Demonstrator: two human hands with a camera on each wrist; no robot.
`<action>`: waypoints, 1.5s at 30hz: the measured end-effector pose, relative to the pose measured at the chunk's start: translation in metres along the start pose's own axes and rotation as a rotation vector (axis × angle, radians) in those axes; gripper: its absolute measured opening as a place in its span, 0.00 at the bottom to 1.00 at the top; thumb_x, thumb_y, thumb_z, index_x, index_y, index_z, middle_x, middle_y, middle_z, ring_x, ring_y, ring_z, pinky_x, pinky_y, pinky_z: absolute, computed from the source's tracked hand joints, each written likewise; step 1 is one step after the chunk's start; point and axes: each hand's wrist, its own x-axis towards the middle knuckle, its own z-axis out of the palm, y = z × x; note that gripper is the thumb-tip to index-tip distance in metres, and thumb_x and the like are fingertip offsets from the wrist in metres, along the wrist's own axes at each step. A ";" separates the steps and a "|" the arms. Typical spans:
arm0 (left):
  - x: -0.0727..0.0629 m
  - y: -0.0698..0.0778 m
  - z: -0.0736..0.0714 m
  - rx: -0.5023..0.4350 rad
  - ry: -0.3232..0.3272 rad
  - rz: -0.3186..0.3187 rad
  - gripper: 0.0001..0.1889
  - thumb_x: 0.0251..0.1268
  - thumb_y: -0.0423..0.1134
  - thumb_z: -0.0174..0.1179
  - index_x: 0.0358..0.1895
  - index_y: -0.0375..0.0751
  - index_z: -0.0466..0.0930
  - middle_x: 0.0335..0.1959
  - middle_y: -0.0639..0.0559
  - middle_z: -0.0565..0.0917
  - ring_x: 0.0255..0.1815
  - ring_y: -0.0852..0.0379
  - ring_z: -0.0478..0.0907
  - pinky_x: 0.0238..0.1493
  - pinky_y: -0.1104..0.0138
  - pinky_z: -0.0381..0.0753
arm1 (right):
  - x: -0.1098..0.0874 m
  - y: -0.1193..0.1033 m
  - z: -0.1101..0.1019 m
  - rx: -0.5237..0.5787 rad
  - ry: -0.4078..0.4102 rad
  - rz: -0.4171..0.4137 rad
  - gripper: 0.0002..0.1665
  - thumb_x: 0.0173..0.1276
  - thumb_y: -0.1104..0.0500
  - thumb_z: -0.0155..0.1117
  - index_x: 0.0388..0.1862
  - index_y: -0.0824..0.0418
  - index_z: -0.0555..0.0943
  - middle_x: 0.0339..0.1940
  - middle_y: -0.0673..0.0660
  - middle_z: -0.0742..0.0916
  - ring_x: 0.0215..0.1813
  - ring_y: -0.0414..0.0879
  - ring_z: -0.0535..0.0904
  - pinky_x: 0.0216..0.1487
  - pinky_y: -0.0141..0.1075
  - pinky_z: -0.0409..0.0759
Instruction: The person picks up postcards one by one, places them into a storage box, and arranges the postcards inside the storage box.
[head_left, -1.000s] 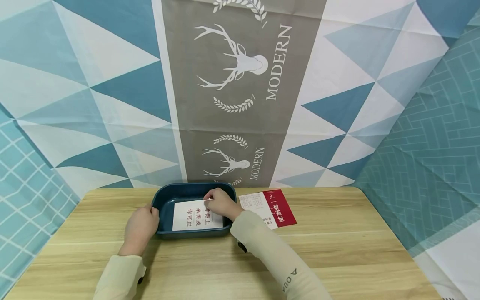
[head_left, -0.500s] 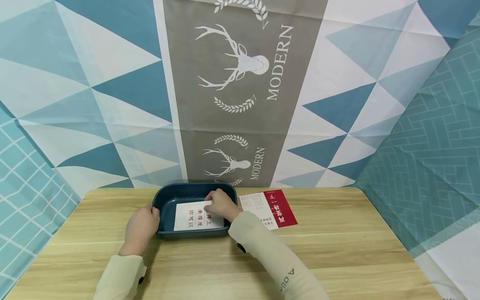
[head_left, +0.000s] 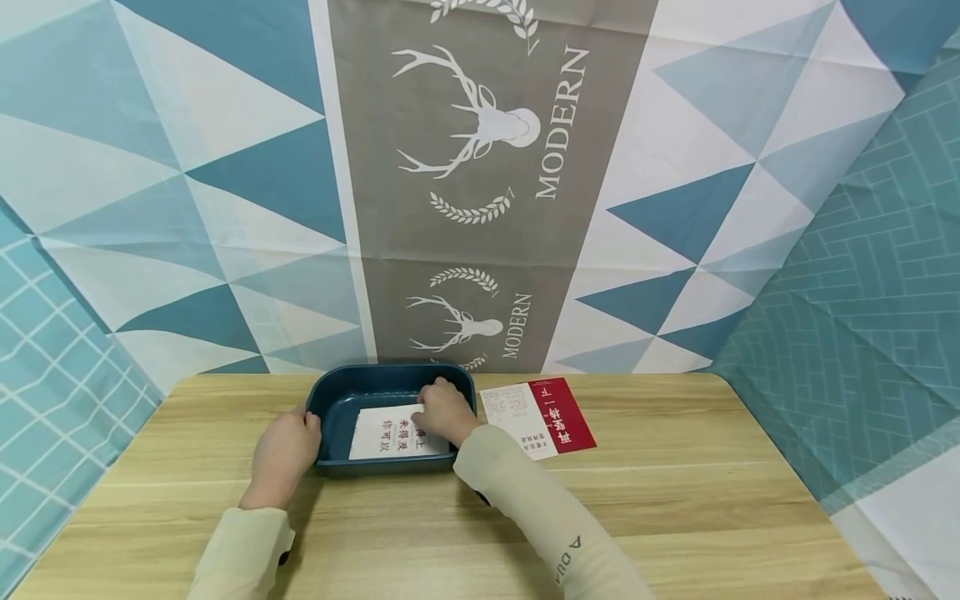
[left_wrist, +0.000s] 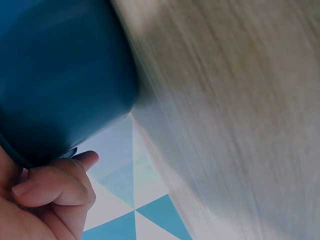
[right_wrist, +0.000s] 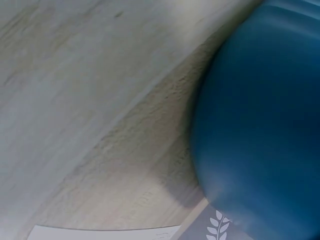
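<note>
A dark blue rectangular basin (head_left: 339, 423) stands at the back of the table. My left hand (head_left: 288, 448) grips its left rim; in the left wrist view the fingers (left_wrist: 55, 185) curl at the rim, below the glossy blue wall (left_wrist: 65, 75). Inside the basin is a white card (head_left: 378, 435) printed with dark red characters. Reaching over the basin's right end, my right hand (head_left: 447, 414) pinches that card near its upper right edge, covering part of the print. Only the basin's outer wall (right_wrist: 260, 120) fills the right wrist view's right side; the right hand is out of sight there.
A red and white printed card (head_left: 555, 417) lies flat on the wooden table (head_left: 675, 500), just right of the basin. Behind the basin hangs a patterned wall cloth (head_left: 450, 208), with the basin close to its foot.
My right hand has shifted slightly, and the white card has sunk lower and a little to the right inside the basin. My left hand keeps its grip on the rim.
</note>
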 end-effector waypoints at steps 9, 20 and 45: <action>0.001 -0.001 0.002 -0.005 0.007 0.002 0.17 0.69 0.36 0.36 0.21 0.36 0.67 0.21 0.40 0.73 0.23 0.49 0.66 0.28 0.57 0.69 | 0.002 0.002 0.003 -0.079 0.010 -0.020 0.13 0.63 0.50 0.62 0.41 0.56 0.81 0.40 0.54 0.78 0.40 0.46 0.72 0.43 0.40 0.74; 0.001 -0.001 0.003 0.003 0.016 0.003 0.17 0.69 0.36 0.37 0.21 0.36 0.67 0.22 0.40 0.74 0.23 0.49 0.69 0.30 0.54 0.71 | -0.001 0.000 0.004 -0.101 0.012 -0.029 0.15 0.63 0.49 0.62 0.42 0.56 0.82 0.42 0.54 0.79 0.44 0.47 0.73 0.47 0.41 0.75; -0.003 0.000 -0.002 0.005 -0.011 -0.004 0.17 0.69 0.36 0.36 0.26 0.32 0.71 0.26 0.36 0.77 0.25 0.48 0.69 0.31 0.54 0.72 | -0.017 0.000 -0.036 -0.102 0.182 -0.072 0.13 0.68 0.50 0.55 0.29 0.54 0.81 0.32 0.51 0.79 0.34 0.43 0.72 0.34 0.34 0.70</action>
